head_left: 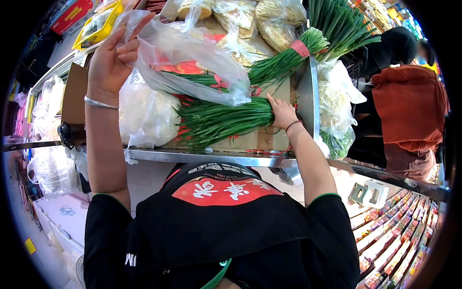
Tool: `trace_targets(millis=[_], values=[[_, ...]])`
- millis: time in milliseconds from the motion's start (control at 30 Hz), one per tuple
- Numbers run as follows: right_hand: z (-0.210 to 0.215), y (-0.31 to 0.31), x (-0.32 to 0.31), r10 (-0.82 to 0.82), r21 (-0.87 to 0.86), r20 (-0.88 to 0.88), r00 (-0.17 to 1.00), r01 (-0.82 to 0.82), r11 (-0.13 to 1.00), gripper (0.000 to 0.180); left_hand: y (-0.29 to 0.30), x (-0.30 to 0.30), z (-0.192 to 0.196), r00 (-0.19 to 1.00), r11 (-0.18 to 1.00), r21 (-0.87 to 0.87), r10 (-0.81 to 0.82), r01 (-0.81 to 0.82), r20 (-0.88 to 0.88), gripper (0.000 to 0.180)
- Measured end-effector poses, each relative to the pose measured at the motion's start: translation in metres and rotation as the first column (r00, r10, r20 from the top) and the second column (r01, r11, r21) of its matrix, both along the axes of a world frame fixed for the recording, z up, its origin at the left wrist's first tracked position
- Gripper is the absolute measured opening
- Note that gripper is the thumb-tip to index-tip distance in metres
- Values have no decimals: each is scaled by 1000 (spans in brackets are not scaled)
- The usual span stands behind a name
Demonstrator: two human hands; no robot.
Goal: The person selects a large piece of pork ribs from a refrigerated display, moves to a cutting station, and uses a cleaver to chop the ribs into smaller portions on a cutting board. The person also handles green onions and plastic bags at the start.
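Note:
My left hand is raised at the far left of the stall, its fingers closed on the edge of a clear plastic bag. The bag hangs to the right, loose and spread out, its lower end over the greens. My right hand grips the right end of a bunch of green chives, which lies flat with its tips pointing left. Part of another tied bunch shows through the bag. Above my right hand lies a bunch of chives bound with a pink band.
A metal rim edges the counter before me. Left of the chives sits a bag of pale food. Bagged flat pale food lies at the back, a yellow basket at back left. A person in a rust-coloured garment stands at right.

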State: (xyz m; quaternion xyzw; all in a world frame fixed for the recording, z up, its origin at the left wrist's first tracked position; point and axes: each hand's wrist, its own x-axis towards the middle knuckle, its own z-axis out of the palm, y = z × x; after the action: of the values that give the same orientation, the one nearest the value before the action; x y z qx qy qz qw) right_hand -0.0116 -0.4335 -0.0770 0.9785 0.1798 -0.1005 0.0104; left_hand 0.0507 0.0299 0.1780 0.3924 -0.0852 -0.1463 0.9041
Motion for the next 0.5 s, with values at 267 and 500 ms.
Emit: trace_targets(millis=[267,500], values=[[102,3,-73,-382,371,-111,917,395,840,59,16,-2,24,999,985,167,49,-49,6,46],[196,-1,-133,-411,743,-352,841,518,424,58,63,36,17,1000,988,154,14,-10,-26,48]])
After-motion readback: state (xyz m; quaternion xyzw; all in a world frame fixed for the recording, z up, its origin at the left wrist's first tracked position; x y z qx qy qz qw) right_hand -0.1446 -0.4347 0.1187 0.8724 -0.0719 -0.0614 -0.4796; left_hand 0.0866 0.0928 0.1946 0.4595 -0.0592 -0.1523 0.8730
